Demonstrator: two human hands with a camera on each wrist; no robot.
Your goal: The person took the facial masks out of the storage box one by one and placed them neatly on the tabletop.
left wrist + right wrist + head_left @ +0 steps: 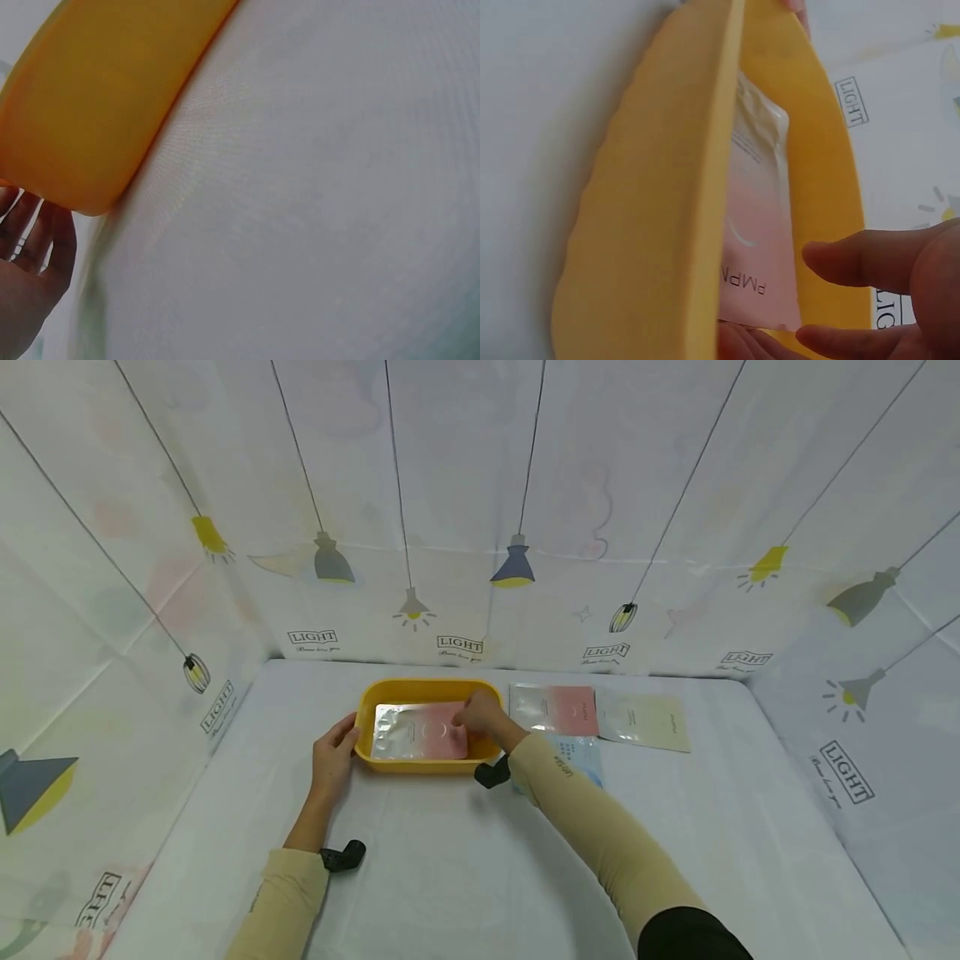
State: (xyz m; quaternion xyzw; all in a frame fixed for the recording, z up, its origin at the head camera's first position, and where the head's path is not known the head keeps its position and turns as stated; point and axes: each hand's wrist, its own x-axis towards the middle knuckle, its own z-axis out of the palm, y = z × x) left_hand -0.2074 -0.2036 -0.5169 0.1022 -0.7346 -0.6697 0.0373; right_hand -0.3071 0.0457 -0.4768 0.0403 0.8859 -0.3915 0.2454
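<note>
A yellow plastic basket (pixel 427 767) stands near the back of the table. In it lies a pink-and-silver sheet mask packet (pixel 420 732), with dark lettering at its pink end in the right wrist view. My left hand (pixel 333 762) holds the basket's left end by the rim; its fingers (pixel 56 236) lie against the outer wall. My right hand (pixel 483 717) reaches in over the right end. In the right wrist view its thumb (pixel 840 259) is spread away from the packet, while other fingertips touch the pink end's edge, partly hidden behind the basket wall.
Right of the basket lie another pink-and-silver packet (pixel 555 708), a pale yellow-green packet (pixel 643 720) and a blue packet (pixel 581 753), partly covered by my right sleeve. A white cloth covers the table (pixel 435 877). Lamp-printed curtains (pixel 465 510) rise behind it and at both sides.
</note>
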